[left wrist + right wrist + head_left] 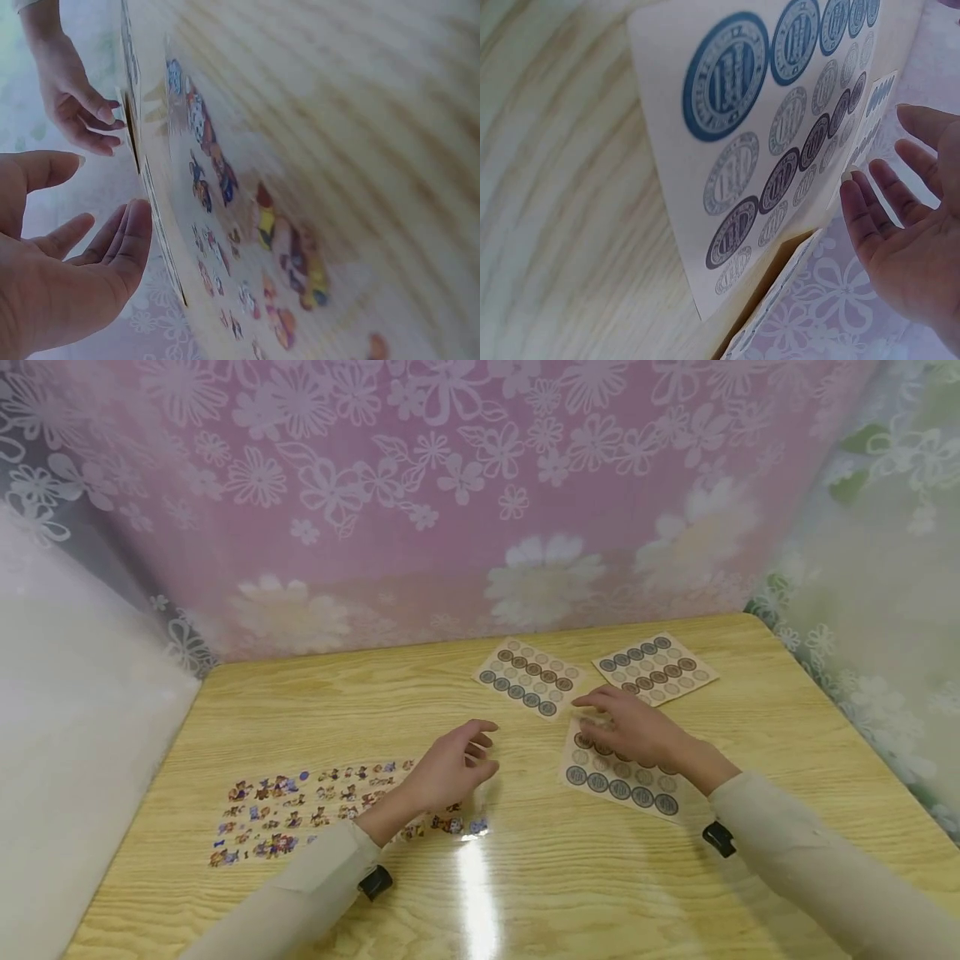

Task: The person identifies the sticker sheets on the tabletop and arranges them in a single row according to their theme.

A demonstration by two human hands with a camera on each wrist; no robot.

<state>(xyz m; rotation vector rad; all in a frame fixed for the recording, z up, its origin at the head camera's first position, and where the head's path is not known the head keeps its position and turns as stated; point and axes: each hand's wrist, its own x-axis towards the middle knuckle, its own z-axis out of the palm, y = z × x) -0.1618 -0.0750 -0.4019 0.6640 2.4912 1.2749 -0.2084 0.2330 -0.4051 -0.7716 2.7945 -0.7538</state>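
Note:
My left hand [450,768] hovers over the right end of a clear sheet of cartoon stickers [300,814], its fingers loosely bent and holding nothing. In the left wrist view, thumb and fingers stand apart beside the colourful stickers [281,270]. Above the nearest sheet of round stickers [620,788] is my right hand [633,727], covering part of its upper rows. The right wrist view shows this hand [907,232] with relaxed fingers and nothing in them. That sheet carries rows of blue, brown and pale circles, each with a ring of lettering.
Two similar sheets lie farther back: one at the back middle [525,677], another at the back right [652,664], its near edge close to my right fingertips. All rest on a wood-grain table [525,877]. A pink flowered curtain [420,510] hangs behind the table's far edge.

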